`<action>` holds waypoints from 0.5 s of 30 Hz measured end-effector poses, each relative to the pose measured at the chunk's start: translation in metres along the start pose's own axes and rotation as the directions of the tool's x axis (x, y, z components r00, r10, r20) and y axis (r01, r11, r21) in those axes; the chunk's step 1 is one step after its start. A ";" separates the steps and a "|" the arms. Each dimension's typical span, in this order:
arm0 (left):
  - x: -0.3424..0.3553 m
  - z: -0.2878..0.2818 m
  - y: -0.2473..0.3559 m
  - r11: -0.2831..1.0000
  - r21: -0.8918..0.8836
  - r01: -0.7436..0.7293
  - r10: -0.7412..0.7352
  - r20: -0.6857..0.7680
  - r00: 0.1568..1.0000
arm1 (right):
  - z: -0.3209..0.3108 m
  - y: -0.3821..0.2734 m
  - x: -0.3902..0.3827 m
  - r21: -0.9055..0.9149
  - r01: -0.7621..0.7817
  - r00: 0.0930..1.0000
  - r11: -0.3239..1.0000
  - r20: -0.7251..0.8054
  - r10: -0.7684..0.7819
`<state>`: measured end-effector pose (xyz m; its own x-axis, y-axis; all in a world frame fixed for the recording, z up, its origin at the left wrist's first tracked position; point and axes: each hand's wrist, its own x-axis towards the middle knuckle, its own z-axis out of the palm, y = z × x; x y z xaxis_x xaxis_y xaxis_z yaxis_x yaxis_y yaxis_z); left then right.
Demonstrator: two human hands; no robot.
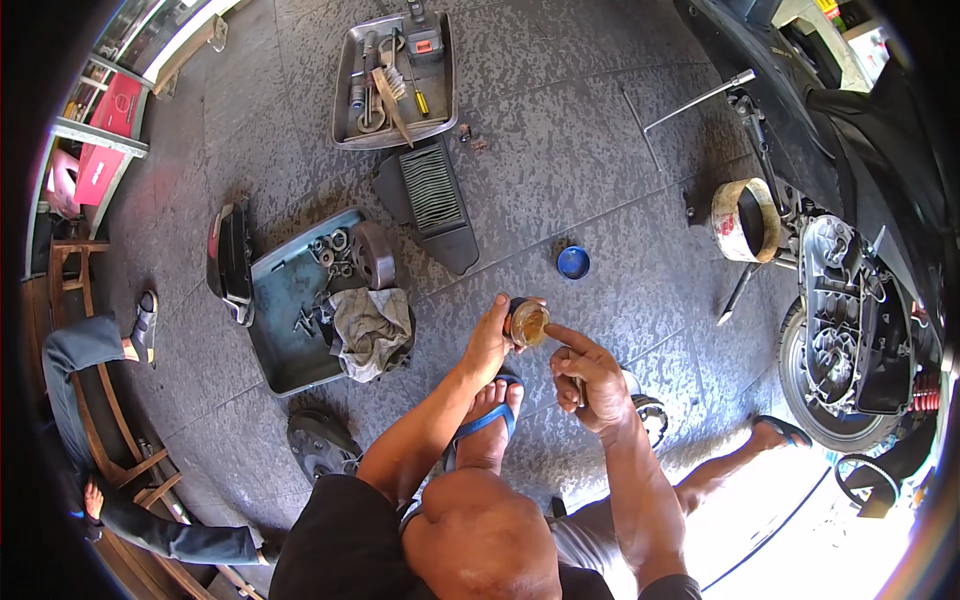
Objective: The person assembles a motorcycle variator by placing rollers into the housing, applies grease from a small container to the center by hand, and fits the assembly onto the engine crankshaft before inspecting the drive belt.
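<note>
My left hand (489, 335) is wrapped round a small open jar of amber grease (530, 325), its mouth tipped toward my right. The index finger of my right hand (592, 383) points out to the rim of that jar. Its other fingers curl into the palm with the thumb against them; a small piece seems to be between them, too hidden to name. A round blue lid (573, 262) lies on the floor beyond the jar. Below my right hand a round metal part (650, 422) is partly covered by my forearm.
At left, a blue-grey tray (270, 350) holds metal parts and a grey rag (370, 330). Further off are an air filter (433, 190) and a tool tray (447, 110). A motorbike with its engine casing (835, 330) exposed stands right. A seated person's legs (75, 350) show far left.
</note>
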<state>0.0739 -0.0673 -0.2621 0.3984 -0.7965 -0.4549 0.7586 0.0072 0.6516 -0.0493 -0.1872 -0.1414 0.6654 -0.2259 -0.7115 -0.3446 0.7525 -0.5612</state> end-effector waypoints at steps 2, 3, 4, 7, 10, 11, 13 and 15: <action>0.000 0.000 0.000 1.000 -0.013 0.013 -0.012 0.003 1.000 | -0.003 0.001 0.001 0.140 -0.028 1.000 0.990 0.018 0.026; 0.000 0.000 0.000 1.000 -0.012 0.012 -0.012 0.004 1.000 | -0.004 0.003 0.001 0.183 -0.038 0.999 0.982 0.032 0.033; 0.000 0.000 0.000 1.000 -0.009 0.012 -0.012 0.014 1.000 | -0.005 0.004 0.002 0.226 -0.049 0.998 0.973 0.046 0.039; 0.001 0.001 0.000 1.000 0.014 0.005 -0.006 0.014 1.000 | -0.007 0.007 0.003 0.290 -0.060 0.997 0.955 0.072 0.041; -0.001 0.003 0.003 0.997 0.082 -0.015 0.015 0.006 1.000 | -0.005 0.011 0.004 0.195 -0.012 1.000 0.981 0.013 0.009; -0.002 0.003 0.004 0.991 0.129 -0.030 0.028 0.010 1.000 | -0.003 0.012 0.004 0.196 -0.013 1.000 0.980 0.013 0.011; -0.002 0.003 0.003 0.986 0.165 -0.032 0.032 0.006 0.999 | 0.002 0.013 0.003 -0.214 0.062 0.995 0.975 -0.059 -0.076; -0.003 0.005 0.003 0.979 0.200 -0.035 0.035 0.004 0.999 | 0.000 0.016 0.005 -0.320 0.072 0.995 0.945 -0.040 -0.089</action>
<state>0.0724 -0.0677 -0.2561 0.4230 -0.7979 -0.4294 0.6258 -0.0855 0.7753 -0.0516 -0.1756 -0.1538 0.6663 -0.3166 -0.6751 -0.4900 0.4965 -0.7165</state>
